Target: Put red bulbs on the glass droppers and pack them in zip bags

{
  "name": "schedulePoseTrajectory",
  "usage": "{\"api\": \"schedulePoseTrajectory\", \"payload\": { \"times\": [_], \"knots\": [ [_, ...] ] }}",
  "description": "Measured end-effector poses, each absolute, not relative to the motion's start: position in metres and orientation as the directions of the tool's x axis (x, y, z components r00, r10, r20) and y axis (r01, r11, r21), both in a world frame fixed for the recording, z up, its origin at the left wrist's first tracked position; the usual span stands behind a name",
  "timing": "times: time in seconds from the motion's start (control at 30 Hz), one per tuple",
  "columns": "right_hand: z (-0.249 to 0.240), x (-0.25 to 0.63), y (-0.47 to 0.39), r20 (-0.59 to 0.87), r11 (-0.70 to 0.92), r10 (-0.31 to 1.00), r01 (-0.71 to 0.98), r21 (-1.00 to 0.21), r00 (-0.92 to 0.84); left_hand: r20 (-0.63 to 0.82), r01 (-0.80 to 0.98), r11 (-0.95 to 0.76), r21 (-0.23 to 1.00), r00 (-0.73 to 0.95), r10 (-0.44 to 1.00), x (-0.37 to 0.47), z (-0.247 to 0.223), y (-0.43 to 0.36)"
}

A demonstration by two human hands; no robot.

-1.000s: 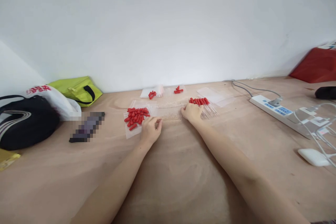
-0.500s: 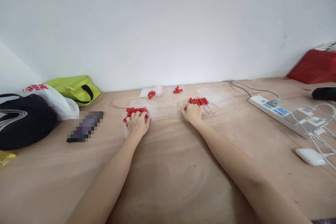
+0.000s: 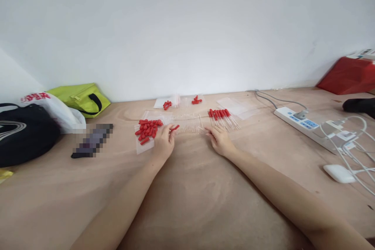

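My left hand [image 3: 164, 141] is closed, pinching a small red cap [image 3: 175, 127] between thumb and fingers. Beside it, a pile of red caps [image 3: 145, 130] lies on a clear plastic bag [image 3: 143, 148]. A row of thin cotton swabs [image 3: 187, 121] is spread between my two hands. My right hand [image 3: 220, 140] is pinched on the end of one cotton swab [image 3: 202, 128], which points left toward the red cap. Just beyond that hand, several swabs with red caps on their ends [image 3: 219, 113] lie side by side.
Small clumps of red caps [image 3: 167, 105] lie on plastic bags near the wall. A white power strip [image 3: 304, 123] with cables and a white charger [image 3: 339, 174] are at right. At left are a pixelated dark object [image 3: 92, 140], a black bag [image 3: 27, 138] and a green bag [image 3: 82, 99].
My left hand has left the pile, moving right with a red cap. My right hand has drawn slightly nearer and now holds a swab. The view has shifted slightly.
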State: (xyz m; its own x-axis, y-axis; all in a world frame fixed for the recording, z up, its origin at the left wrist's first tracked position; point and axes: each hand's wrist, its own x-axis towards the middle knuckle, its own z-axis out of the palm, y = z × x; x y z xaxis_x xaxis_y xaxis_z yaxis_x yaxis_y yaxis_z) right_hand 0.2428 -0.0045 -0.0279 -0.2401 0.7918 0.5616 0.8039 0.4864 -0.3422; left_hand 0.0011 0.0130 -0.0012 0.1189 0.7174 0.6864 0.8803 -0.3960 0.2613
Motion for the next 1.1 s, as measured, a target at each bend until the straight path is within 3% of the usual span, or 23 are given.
{"api": "schedulePoseTrajectory", "payload": {
  "times": [0.1, 0.3, 0.87, 1.1],
  "knots": [
    [-0.026, 0.239, -0.006, 0.574, 0.564, 0.757, 0.754, -0.335, -0.312, 0.651, 0.75, -0.582, 0.313, 0.276, 0.707, 0.018, -0.006, 0.004],
    [-0.024, 0.235, -0.01, 0.573, 0.6, 0.733, 0.745, -0.291, -0.367, 0.552, 0.656, -0.669, 0.351, 0.432, 0.713, 0.032, -0.012, -0.005],
    [-0.02, 0.239, -0.013, 0.53, 0.634, 0.724, 0.728, -0.261, -0.441, 0.502, 0.607, -0.686, 0.402, 0.48, 0.719, 0.033, -0.011, -0.008],
    [-0.022, 0.241, -0.01, 0.529, 0.668, 0.718, 0.661, -0.342, -0.452, 0.494, 0.567, -0.71, 0.417, 0.514, 0.701, 0.032, -0.011, -0.009]
  ]
}}
